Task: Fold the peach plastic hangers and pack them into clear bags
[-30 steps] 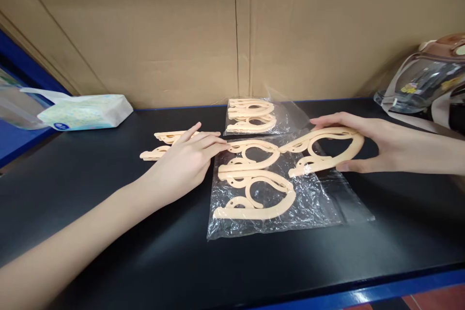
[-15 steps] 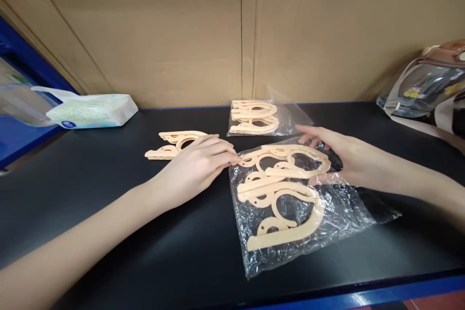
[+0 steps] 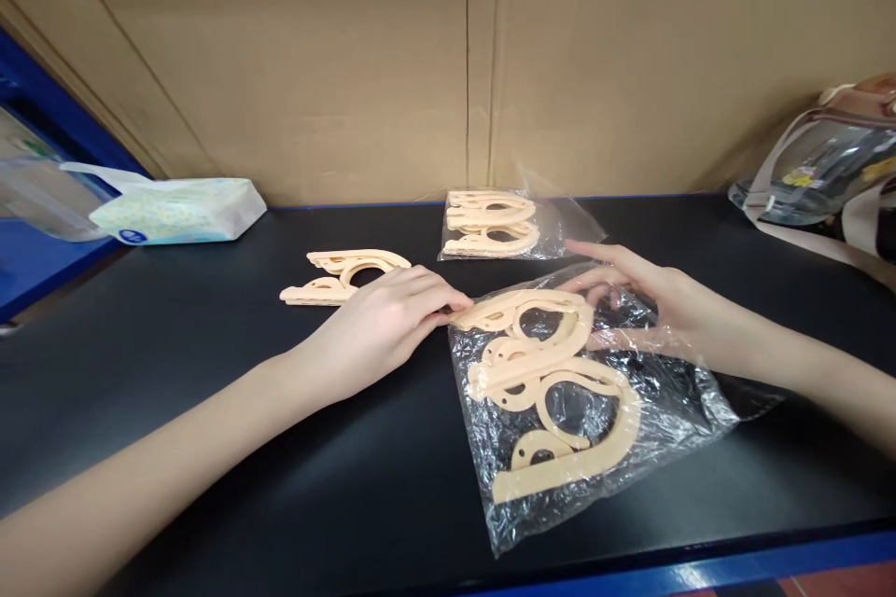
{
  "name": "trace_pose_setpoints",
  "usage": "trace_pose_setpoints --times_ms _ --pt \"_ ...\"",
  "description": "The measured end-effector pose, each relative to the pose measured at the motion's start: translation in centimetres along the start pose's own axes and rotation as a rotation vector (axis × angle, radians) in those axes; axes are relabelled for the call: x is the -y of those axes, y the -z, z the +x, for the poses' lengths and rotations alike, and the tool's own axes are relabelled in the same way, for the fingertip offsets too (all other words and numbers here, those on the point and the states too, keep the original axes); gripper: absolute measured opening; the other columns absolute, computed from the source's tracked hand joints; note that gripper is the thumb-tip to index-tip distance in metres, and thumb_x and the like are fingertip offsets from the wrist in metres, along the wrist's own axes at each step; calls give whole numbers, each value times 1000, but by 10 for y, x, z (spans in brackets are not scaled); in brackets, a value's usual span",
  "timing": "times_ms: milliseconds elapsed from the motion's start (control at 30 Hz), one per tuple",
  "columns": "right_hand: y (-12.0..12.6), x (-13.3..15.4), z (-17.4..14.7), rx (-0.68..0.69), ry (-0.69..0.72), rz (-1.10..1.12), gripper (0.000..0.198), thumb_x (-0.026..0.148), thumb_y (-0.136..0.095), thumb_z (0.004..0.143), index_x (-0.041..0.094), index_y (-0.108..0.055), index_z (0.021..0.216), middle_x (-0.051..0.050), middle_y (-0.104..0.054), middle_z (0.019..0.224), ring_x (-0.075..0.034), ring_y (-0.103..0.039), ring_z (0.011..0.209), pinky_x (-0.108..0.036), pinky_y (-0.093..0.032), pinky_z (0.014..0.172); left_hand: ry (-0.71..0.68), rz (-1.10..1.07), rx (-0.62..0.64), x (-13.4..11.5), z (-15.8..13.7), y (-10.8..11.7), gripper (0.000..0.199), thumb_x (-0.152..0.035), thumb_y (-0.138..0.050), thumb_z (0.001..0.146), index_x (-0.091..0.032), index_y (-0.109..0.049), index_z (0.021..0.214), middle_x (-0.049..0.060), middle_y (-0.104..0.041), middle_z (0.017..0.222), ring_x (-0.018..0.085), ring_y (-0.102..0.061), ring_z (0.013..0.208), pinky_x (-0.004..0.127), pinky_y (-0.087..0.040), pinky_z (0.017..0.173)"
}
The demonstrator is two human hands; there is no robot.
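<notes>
A clear plastic bag [image 3: 672, 434] with several beige folding hangers [image 3: 560, 368] in it lies tilted on the black table. My left hand [image 3: 396, 317] pinches the bag's upper left edge, where a hanger tip lies. On the other side, my right hand [image 3: 651, 298] is curved around the rounded ends of the upper hangers, with its index finger stretched out. Film covers its thumb and part of its fingers; whether they are inside the bag I cannot tell. Loose folding hangers [image 3: 322, 289] lie stacked behind my left hand, which partly hides them.
A second clear bag of folding hangers [image 3: 490, 224] lies at the back, near the cardboard wall [image 3: 336, 65]. A tissue pack [image 3: 186, 210] sits at the back left. At the right stands a clear bottle [image 3: 826, 173] with a strap. The table's front has a blue edge [image 3: 700, 574].
The upper hangers in the bag have been pushed together and now overlap. The bag has shifted slightly right and towards me. My left hand keeps its pinch on the edge.
</notes>
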State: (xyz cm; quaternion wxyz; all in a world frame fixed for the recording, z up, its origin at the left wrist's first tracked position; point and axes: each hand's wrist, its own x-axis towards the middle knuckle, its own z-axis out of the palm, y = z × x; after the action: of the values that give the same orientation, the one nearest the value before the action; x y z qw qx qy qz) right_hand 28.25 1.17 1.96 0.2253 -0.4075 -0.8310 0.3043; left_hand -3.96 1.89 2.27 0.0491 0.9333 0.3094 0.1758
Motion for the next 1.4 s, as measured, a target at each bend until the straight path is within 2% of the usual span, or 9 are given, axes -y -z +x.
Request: trace_pose_setpoints --times_ms 233,400,533,767,967,1067,1200,1333,1400 --pt "-5 -2 2 -34 26 -64 81 47 -71 81 36 -31 150 -6 -68 123 -28 -64 102 -47 -52 84 7 42 48 -2 0 6 27 -17 -44 98 -19 -65 116 6 -68 113 19 -59 105 37 -46 94" --pt "-5 0 1 -23 -13 -81 80 48 -70 81 37 -31 151 -6 -68 122 -27 -64 99 -44 -55 77 61 50 22 -9 1 9 25 -31 -51 97 -20 -68 113 4 -71 107 21 -60 101 38 -44 93" --pt "-6 0 1 -35 16 -107 79 49 -70 81 34 -34 149 -7 -68 119 -28 -64 99 -45 -54 82 79 51 17 -9 2 7 25 -34 -48 100 -22 -68 109 2 -72 103 19 -61 97 37 -43 90" --pt "-13 -3 1 -91 92 -202 72 49 -68 84 27 -39 146 -5 -69 107 -22 -65 92 -38 -55 82 55 134 9 -9 4 2 29 -26 -39 103 -18 -66 109 3 -72 106 19 -60 97 36 -41 88" --pt "-14 -2 -1 -118 112 -269 72 50 -68 83 25 -40 145 -5 -69 111 -20 -64 95 -35 -55 82 134 138 -40 -9 2 1 29 -34 -43 101 -19 -62 117 5 -67 113 22 -58 104 37 -41 93" --pt "-14 1 -2 -90 116 -233 72 49 -66 86 28 -36 148 -4 -68 118 -20 -64 101 -36 -54 88 178 122 -52 -11 0 11 26 -34 -45 98 -17 -61 110 6 -65 107 21 -61 93 33 -45 79" --pt "-15 0 -2 -113 128 -249 67 48 -63 88 27 -39 146 -4 -68 116 -21 -64 102 -38 -54 90 224 65 57 -19 -1 24 21 -38 -52 91 -21 -59 79 -3 -59 70 13 -55 58 26 -36 54" --pt "-17 -2 -2 -137 144 -273 65 47 -63 88 24 -41 145 -6 -68 114 -22 -65 100 -39 -55 87 197 30 189 -26 -2 26 33 -50 -62 84 -21 -56 70 -6 -55 61 11 -49 51 24 -30 49" --pt "-18 -2 -2 -139 142 -274 64 47 -62 89 23 -42 144 -7 -68 113 -22 -65 99 -39 -55 86 182 28 219 -27 -2 23 34 -49 -63 85 -20 -53 68 -6 -54 59 10 -47 51 24 -29 49"
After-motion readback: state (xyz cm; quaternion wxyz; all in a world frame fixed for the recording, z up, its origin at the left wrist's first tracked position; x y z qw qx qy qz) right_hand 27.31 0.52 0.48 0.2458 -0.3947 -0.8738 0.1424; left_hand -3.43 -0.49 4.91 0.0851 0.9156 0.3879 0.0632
